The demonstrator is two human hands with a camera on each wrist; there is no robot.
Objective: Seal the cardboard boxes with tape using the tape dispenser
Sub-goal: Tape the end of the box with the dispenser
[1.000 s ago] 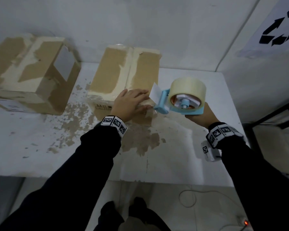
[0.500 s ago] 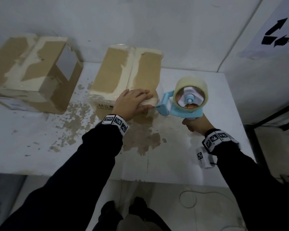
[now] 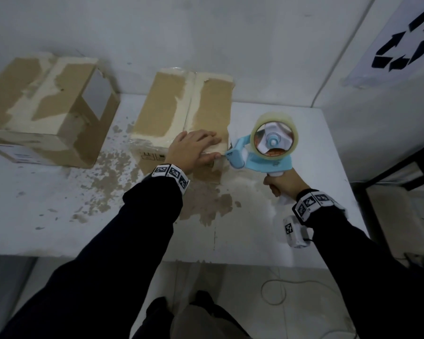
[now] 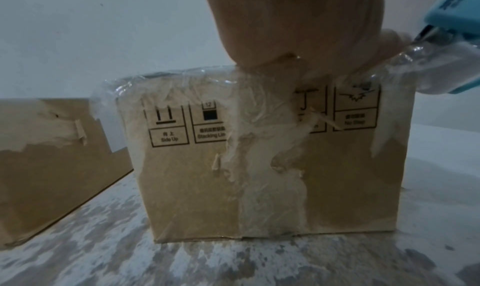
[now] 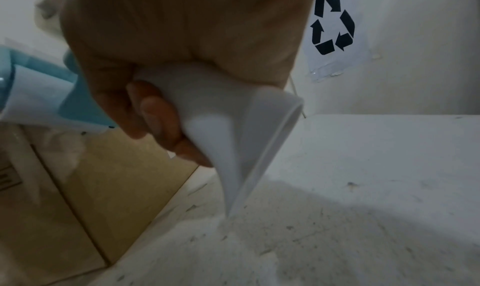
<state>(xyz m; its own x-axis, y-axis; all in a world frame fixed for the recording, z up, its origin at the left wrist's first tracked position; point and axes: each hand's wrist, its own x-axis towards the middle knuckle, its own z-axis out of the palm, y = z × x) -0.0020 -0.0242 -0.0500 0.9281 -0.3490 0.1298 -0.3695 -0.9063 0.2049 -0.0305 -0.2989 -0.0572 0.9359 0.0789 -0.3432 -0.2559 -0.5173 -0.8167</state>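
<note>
A cardboard box (image 3: 181, 111) with torn, tape-scarred flaps stands in the middle of the white table (image 3: 59, 216). My left hand (image 3: 194, 148) lies flat on its near top edge, fingers straight, thumb over the front face (image 4: 259, 167). My right hand (image 3: 282, 182) grips the white handle (image 5: 221, 109) of a blue tape dispenser (image 3: 260, 160) carrying a clear tape roll (image 3: 274, 135). The dispenser's nose (image 4: 454, 13) touches the box's near right corner beside my left thumb, with crinkled clear tape (image 4: 428, 64) stretched there.
A second cardboard box (image 3: 47, 111) sits at the table's left, against the wall. The table top has peeled brown patches (image 3: 206, 204). A recycling sign (image 3: 406, 40) hangs on the right wall. A dark frame (image 3: 389, 179) stands right of the table; cables lie on the floor.
The dispenser has turned from lying sideways to upright and dropped lower, its nose now against the box's near right corner. My left hand has stayed on the box.
</note>
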